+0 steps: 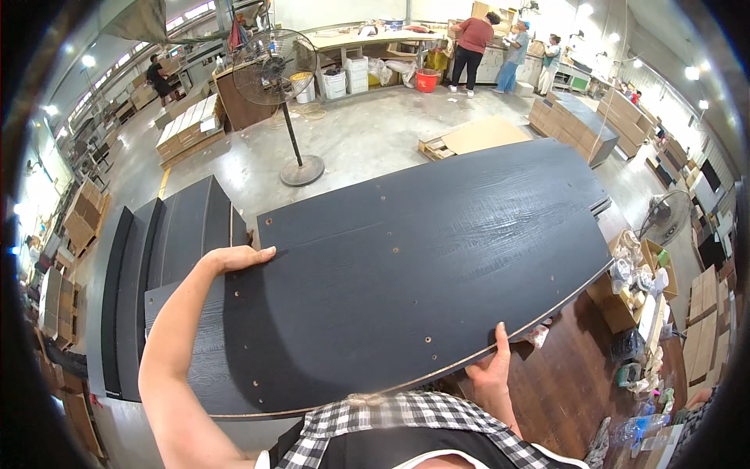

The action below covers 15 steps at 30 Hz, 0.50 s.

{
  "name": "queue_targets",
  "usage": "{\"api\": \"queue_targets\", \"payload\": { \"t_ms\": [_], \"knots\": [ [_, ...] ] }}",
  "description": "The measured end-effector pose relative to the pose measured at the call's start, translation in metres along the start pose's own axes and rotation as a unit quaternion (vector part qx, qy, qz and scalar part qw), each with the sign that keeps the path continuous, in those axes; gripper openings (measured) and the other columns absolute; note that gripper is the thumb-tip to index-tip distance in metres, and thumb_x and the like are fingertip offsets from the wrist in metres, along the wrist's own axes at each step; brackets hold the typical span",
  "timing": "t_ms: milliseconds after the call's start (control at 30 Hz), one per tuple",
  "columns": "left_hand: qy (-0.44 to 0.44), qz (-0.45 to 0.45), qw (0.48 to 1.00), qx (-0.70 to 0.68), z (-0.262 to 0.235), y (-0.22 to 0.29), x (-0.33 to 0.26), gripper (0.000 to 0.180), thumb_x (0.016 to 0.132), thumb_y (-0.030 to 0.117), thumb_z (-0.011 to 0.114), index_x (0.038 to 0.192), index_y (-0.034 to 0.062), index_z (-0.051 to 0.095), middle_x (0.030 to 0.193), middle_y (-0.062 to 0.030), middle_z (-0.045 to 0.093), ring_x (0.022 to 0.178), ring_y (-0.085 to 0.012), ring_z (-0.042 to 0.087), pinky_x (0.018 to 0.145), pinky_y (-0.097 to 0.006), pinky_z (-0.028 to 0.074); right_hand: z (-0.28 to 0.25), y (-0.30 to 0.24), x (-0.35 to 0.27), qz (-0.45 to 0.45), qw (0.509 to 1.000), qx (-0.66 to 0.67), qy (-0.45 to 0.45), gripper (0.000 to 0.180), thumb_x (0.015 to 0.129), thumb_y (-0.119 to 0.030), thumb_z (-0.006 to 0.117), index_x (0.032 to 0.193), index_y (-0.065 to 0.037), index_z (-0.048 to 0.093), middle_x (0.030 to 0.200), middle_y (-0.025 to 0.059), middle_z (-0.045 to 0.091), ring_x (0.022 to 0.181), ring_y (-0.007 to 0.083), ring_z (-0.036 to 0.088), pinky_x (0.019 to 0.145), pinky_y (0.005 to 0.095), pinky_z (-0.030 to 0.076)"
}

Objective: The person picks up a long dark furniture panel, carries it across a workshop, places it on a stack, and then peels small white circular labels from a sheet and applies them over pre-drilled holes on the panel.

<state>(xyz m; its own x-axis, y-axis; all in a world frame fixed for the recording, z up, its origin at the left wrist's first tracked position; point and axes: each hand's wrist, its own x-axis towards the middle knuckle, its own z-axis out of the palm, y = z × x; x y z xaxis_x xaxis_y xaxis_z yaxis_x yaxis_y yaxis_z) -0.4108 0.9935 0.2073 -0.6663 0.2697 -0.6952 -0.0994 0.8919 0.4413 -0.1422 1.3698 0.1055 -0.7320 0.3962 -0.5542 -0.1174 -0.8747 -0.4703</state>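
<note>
Before you, the black panel [351, 289] is looking drilled but unreleased; your right hand [491, 371] is pinching its near edge, your left hand [232, 259] is resting its thumb on top (fingers hidden, can't tell).

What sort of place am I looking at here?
Probably a furniture factory or woodworking shop: there's a big drilled black panel up front, stacked brown boards behind it, and a long workbench along the back.

The black panel [383, 293] looks satin, wood-grained and chipboard-edged, the grey floor [367, 137] smooth, glossy concrete.
</note>
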Motion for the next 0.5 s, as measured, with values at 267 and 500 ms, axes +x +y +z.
{"api": "queue_targets", "payload": {
  "t_ms": [267, 500],
  "knots": [
    [0.074, -0.004, 0.997, 0.034, 0.008, -0.003, -0.012, 0.071, 0.084, 0.064, 0.040, 0.103, -0.0005, 0.064, 0.099, -0.0128, 0.064, 0.095, -0.0218, 0.059, 0.086, -0.030, 0.042, 0.005, 0.000, 0.000, 0.024, 0.993, -0.087, 0.081, 0.059, 0.077, -0.050, 0.062, 0.117, -0.009, 0.051, 0.119, 0.0108, 0.051, 0.108, 0.0286, 0.048, 0.090, 0.0462, 0.042],
    [0.118, 0.007, 0.990, 0.073, 0.019, 0.002, -0.032, 0.071, 0.084, 0.064, 0.037, 0.101, 0.0008, 0.064, 0.097, -0.0154, 0.064, 0.094, -0.0264, 0.059, 0.085, -0.033, 0.042, -0.003, -0.006, -0.002, 0.024, 0.993, -0.105, 0.052, 0.063, 0.078, -0.051, 0.061, 0.122, -0.008, 0.048, 0.121, 0.0096, 0.050, 0.110, 0.0289, 0.047, 0.094, 0.0461, 0.039]
  ]
}}
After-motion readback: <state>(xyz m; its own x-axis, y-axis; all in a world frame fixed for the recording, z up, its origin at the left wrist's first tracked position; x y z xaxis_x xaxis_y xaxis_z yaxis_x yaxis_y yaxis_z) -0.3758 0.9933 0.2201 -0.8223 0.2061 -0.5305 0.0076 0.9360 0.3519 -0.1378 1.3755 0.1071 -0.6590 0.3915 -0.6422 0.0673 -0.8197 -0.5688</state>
